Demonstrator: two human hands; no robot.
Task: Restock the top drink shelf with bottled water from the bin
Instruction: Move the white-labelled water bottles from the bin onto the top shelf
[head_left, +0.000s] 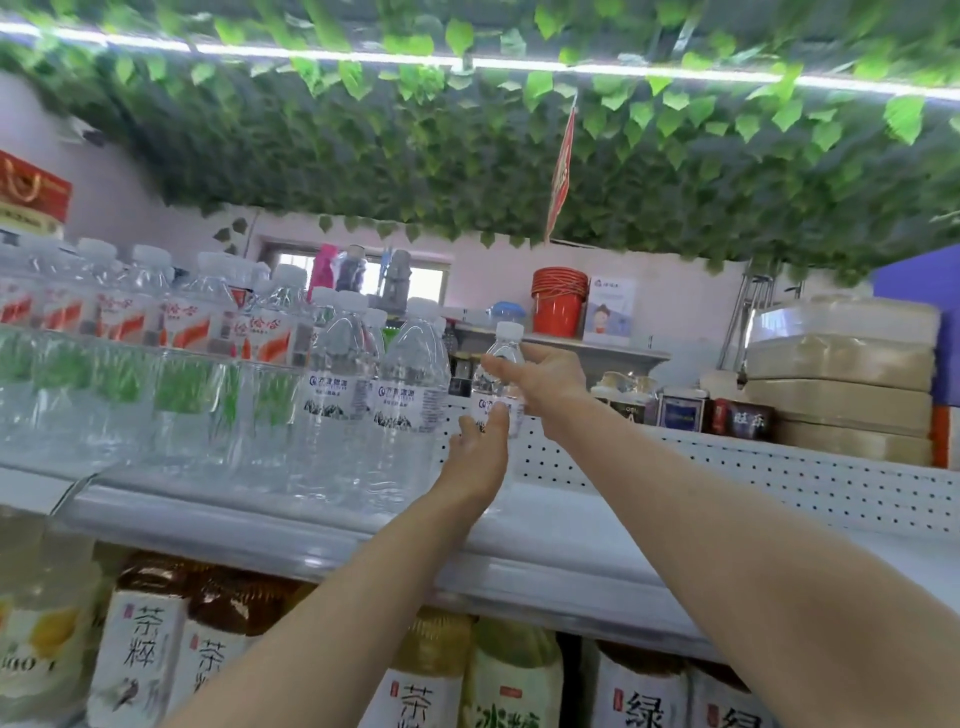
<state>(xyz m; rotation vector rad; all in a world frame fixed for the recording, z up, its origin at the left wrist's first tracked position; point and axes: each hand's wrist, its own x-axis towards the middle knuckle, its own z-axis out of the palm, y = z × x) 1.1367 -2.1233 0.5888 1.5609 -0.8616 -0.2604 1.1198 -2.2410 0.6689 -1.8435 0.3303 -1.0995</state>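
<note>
At 3 o'clock of the stocked water row (410, 374) on the top shelf (311, 525) — placing step. The right hand (543, 379) curls its fingers round the bottle (496, 382) at the shoulder. The left hand (478, 454), fingers nearly straight, steadies the label from 6 o'clock, hiding the base. Next, probably: seat it upright beside the row — then release.

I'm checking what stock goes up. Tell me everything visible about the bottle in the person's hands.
The water bottle is small, clear plastic, with a white cap and a white label printed in blue. It is upright, just right of the bottle row on the top shelf. The right hand grips its shoulder; the left hand touches its label. Its base is hidden.
</note>
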